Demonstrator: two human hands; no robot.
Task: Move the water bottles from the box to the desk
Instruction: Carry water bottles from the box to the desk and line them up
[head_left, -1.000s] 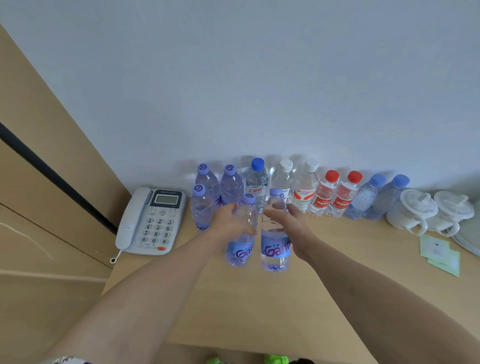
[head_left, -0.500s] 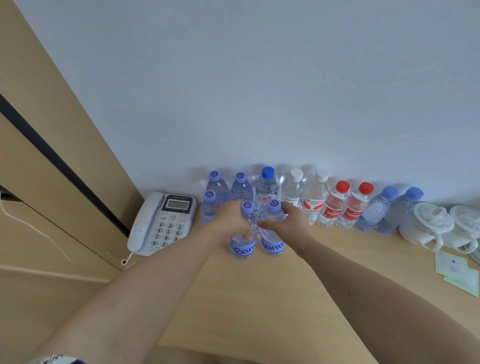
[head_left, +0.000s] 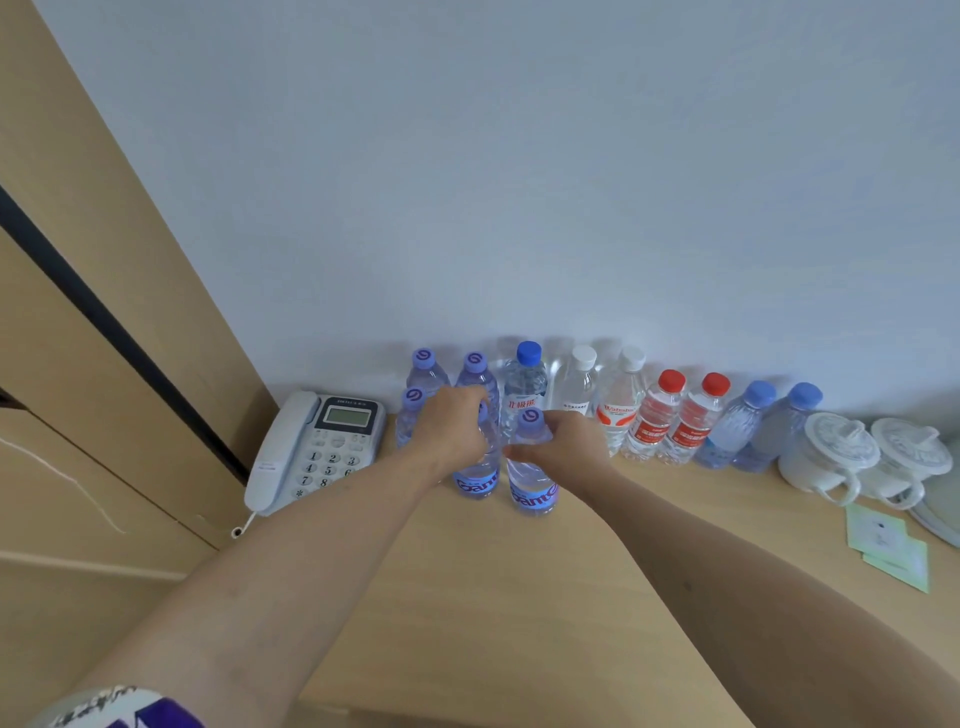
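Gripping one upright water bottle each, both hands work near the far side of the desk (head_left: 519, 597): the left hand (head_left: 454, 431) curls around the shoulder of the left bottle (head_left: 475, 480), covering most of its cap, and the right hand (head_left: 563, 441) wraps the neck of the right bottle (head_left: 532, 491), whose lilac cap shows above the fingers. The two bottles stand side by side, almost touching, bases on the wood, just in front of the row of bottles (head_left: 670, 415) lined along the wall (head_left: 519, 182). That row runs from three lilac-capped bottles on the left to two blue-capped ones on the right, leaving hardly any gap at the far edge. To the left, a telephone (head_left: 322, 447) sits close to the desk's left edge beside a wooden panel (head_left: 104, 260). On the right stand two white lidded cups (head_left: 862, 457), with paper packets (head_left: 888, 545) nearer. Bare desktop stretches between the forearms and toward the near edge.
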